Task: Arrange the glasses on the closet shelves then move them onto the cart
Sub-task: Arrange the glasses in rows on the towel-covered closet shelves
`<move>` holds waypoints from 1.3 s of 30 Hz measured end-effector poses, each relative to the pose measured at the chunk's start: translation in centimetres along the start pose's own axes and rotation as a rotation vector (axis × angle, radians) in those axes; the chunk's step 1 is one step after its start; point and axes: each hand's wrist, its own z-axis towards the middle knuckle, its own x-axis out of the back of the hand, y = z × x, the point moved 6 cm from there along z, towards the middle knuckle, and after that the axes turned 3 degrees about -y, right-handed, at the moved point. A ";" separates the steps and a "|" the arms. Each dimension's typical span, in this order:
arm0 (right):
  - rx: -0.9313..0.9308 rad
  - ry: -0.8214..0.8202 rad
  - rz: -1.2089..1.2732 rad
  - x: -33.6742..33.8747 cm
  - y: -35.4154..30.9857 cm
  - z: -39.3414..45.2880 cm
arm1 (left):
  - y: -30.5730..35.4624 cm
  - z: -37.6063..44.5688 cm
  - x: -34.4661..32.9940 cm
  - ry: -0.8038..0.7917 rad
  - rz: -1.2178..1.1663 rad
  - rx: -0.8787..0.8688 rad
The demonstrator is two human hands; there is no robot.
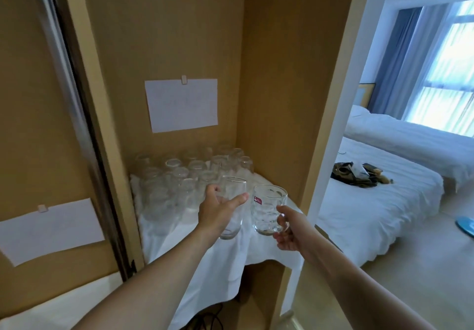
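Here, both of your arms were extended forward over the closet shelf (256, 250), which was draped in a white cloth (213, 273). Your left hand (218, 209) gripped a smooth glass (232, 199) upright, thumb across its front. Your right hand (289, 229) held a dimpled glass (266, 209) by its side, just beside the first. Behind them, a cluster of glasses (184, 176) stood on the shelf below a paper sheet (181, 104).
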 end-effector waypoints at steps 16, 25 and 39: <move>-0.037 -0.101 -0.013 1.2 -1.7 9.7 | -1.5 6.1 -3.8 0.051 0.003 0.075; -0.019 -0.222 -0.083 3.8 -3.2 16.0 | -1.1 7.6 -8.5 0.214 -0.008 0.090; 0.010 -0.410 -0.193 6.2 -0.9 22.1 | -4.6 9.1 -13.7 0.391 -0.017 0.083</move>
